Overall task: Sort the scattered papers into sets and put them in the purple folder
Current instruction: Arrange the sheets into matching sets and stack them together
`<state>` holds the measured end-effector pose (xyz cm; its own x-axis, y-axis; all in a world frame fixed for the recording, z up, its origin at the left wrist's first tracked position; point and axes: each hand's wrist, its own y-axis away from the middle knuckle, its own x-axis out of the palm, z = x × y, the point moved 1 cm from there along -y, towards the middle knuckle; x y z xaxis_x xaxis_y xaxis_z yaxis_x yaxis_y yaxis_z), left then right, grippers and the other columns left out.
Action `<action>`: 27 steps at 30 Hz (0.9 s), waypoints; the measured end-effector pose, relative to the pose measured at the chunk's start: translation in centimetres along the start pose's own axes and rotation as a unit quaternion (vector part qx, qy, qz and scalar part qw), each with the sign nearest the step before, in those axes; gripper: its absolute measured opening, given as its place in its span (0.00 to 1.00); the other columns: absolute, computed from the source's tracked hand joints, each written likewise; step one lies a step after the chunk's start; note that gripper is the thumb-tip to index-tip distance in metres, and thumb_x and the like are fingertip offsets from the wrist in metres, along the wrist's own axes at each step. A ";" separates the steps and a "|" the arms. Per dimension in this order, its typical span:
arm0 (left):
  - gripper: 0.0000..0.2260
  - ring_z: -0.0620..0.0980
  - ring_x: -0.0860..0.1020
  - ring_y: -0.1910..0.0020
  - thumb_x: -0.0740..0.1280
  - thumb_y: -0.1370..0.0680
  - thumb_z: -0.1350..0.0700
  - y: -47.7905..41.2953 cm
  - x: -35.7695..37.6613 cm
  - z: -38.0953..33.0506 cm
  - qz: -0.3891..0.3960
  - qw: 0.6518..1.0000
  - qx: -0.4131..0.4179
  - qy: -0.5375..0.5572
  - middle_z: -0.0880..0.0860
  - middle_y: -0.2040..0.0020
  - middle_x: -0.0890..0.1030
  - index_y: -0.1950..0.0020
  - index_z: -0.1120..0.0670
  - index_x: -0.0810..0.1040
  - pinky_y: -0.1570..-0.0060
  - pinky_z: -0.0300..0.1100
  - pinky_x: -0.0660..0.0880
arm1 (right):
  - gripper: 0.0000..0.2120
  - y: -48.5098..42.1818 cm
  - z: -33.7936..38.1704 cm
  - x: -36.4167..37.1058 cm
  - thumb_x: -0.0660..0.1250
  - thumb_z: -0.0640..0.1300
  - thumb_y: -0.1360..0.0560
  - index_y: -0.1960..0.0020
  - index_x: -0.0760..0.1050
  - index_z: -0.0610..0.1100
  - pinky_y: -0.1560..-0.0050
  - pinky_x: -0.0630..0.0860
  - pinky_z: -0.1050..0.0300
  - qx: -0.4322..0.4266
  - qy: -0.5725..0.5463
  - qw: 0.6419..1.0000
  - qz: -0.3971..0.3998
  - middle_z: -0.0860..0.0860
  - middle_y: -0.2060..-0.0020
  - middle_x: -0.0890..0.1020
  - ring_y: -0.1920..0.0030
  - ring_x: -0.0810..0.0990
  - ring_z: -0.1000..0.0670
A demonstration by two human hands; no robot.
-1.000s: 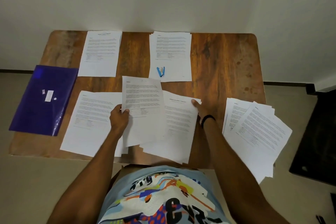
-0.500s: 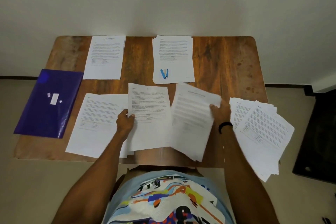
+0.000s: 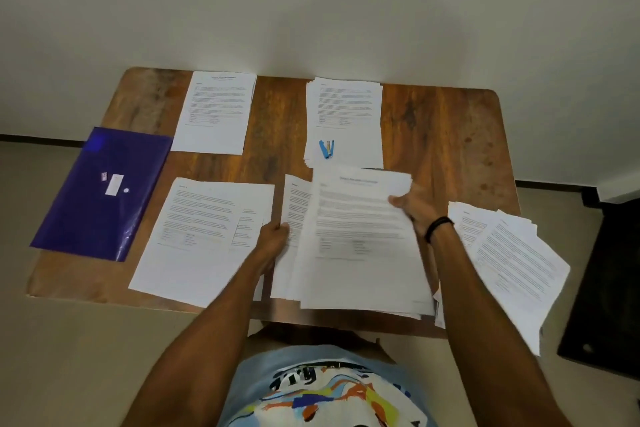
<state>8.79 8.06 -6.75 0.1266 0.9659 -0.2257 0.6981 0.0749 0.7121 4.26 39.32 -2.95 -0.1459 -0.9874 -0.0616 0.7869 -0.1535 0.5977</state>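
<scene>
Right hand: fingers pinch the right edge of the top sheet, which is blurred. Left hand: fingers grip the left edge of the centre stack under that sheet. Fanned papers at 4 o'clock. Flat stack at 8 o'clock. Purple folder at 9 o'clock, closed, overhanging the desk edge.

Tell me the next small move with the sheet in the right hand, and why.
Probably lower the sheet flat onto the middle pile and let go. The right hand pinches its top right corner, and it hangs over that pile, whose left edge the left hand holds.
</scene>
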 end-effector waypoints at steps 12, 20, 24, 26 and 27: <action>0.17 0.54 0.70 0.28 0.60 0.16 0.52 2.1 1.7 1.0 0.068 0.994 0.077 0.021 0.50 0.28 0.71 0.27 0.50 0.67 0.38 0.41 0.68 | 0.12 -1.9 -5.4 6.1 0.69 0.43 0.21 0.38 0.78 0.46 0.45 0.81 0.48 -0.006 0.047 0.998 -0.033 0.51 0.46 0.84 0.46 0.84 0.48; 0.18 0.51 0.77 0.36 0.63 0.17 0.48 1.3 1.7 0.3 0.072 0.993 0.085 0.029 0.49 0.34 0.78 0.29 0.52 0.73 0.34 0.50 0.74 | 0.29 -0.3 -7.7 2.9 0.69 0.57 0.22 0.26 0.68 0.44 0.37 0.76 0.38 0.073 -0.080 0.986 0.126 0.43 0.35 0.80 0.35 0.78 0.39; 0.14 0.51 0.81 0.44 0.65 0.19 0.46 -0.1 2.3 0.4 0.070 0.996 0.060 0.009 0.49 0.44 0.82 0.37 0.52 0.78 0.43 0.44 0.78 | 0.17 0.7 -8.2 2.5 0.65 0.40 0.19 0.30 0.73 0.40 0.40 0.77 0.41 0.069 -0.076 0.987 0.125 0.39 0.33 0.78 0.39 0.81 0.39; 0.09 0.53 0.78 0.45 0.65 0.18 0.51 -0.3 2.4 0.1 0.032 0.998 0.040 -0.021 0.48 0.48 0.79 0.41 0.53 0.77 0.47 0.39 0.74 | 0.16 0.7 -8.4 2.1 0.66 0.39 0.19 0.33 0.74 0.37 0.44 0.77 0.46 0.072 -0.037 0.997 0.005 0.41 0.37 0.79 0.43 0.81 0.42; 0.11 0.53 0.77 0.43 0.64 0.18 0.52 -0.5 2.3 0.4 0.002 0.998 0.035 -0.060 0.48 0.45 0.77 0.37 0.53 0.77 0.44 0.39 0.73 | 0.15 0.3 -8.7 1.7 0.66 0.39 0.19 0.33 0.74 0.38 0.43 0.76 0.47 0.067 -0.008 0.997 -0.047 0.43 0.38 0.79 0.42 0.79 0.42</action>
<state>8.99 10.14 -7.86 0.2093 0.9296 -0.3034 0.7449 0.0494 0.6653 9.52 37.30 -9.83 -0.2249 -0.9682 -0.1100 0.6824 -0.2371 0.6914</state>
